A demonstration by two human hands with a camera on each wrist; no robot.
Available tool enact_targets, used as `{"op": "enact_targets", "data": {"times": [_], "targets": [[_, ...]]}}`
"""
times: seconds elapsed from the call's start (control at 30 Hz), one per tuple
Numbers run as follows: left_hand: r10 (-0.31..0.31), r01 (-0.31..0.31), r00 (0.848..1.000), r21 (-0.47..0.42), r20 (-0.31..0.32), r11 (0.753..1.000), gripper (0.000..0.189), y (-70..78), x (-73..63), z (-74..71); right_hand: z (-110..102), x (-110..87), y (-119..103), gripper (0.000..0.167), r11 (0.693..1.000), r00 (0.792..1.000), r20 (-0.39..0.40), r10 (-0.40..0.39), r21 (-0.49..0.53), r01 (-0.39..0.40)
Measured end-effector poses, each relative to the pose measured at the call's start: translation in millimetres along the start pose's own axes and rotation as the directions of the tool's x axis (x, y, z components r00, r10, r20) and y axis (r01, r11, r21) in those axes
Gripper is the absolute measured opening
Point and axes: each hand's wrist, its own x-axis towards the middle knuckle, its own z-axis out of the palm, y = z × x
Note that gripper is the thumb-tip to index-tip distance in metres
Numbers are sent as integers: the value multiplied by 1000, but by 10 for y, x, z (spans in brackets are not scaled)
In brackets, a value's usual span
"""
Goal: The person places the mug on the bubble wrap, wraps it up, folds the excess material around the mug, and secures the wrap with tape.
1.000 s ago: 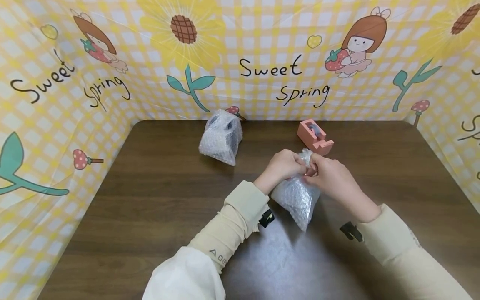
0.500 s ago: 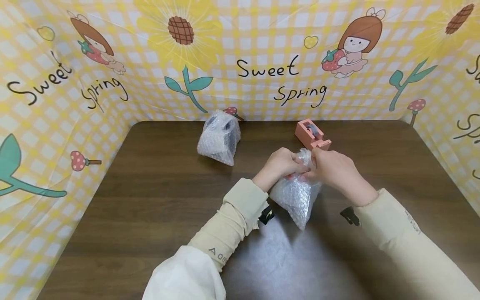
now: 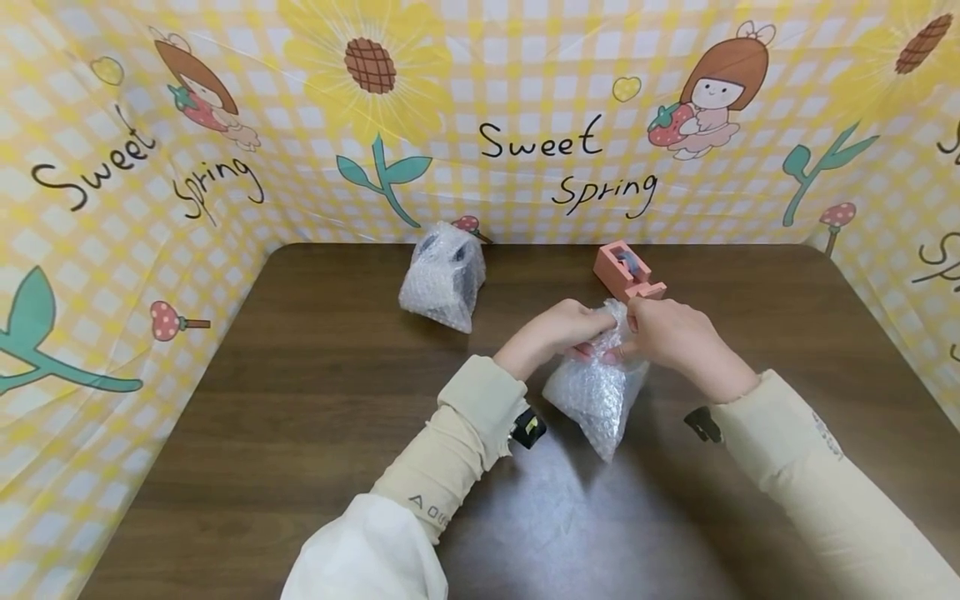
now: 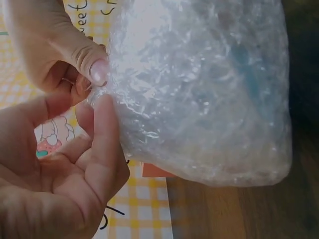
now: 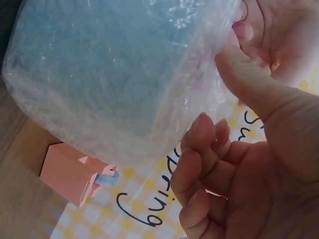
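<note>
A bubble-wrapped package (image 3: 600, 400) stands on the table right of centre, its wrap gathered into a neck at the top. Something pale blue shows through the plastic in the right wrist view; its kind is hidden. At the left of that neck, my left hand (image 3: 566, 325) pinches the bubble wrap (image 4: 149, 99) between finger and thumb. My right hand (image 3: 671, 333) grips the opposite side, with its thumb (image 5: 244, 74) pressed on the film and the other fingers curled below. Both hands almost meet at the gathered edge.
Just behind the hands stands a pink tape dispenser (image 3: 626, 268) with a roll in it. A second bubble-wrapped package (image 3: 444, 279) sits at the back, left of centre. A yellow checked cloth (image 3: 420, 187) borders the brown table (image 3: 300, 417) at the back and sides.
My fingers have shifted on the gathered wrap and sit slightly farther apart, showing more film between them. My left forearm has moved slightly left. The package stays in place.
</note>
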Motion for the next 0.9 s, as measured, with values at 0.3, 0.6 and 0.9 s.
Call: {"op": "enact_targets", "data": {"times": [0.3,0.6,0.9], "targets": [[43,-41,999,72,-25,997,27,-45,38,25,-21,41,60,43,999,999,19,-33,25,33],[33,-26,997,109,-66,994,30,-13,19,53,-99,10,316,7,939,953,-11,-304,166,301],[32,-23,997,114,-71,993,30,-10,21,64,-87,17,347,8,932,944,-128,-303,166,322]]}}
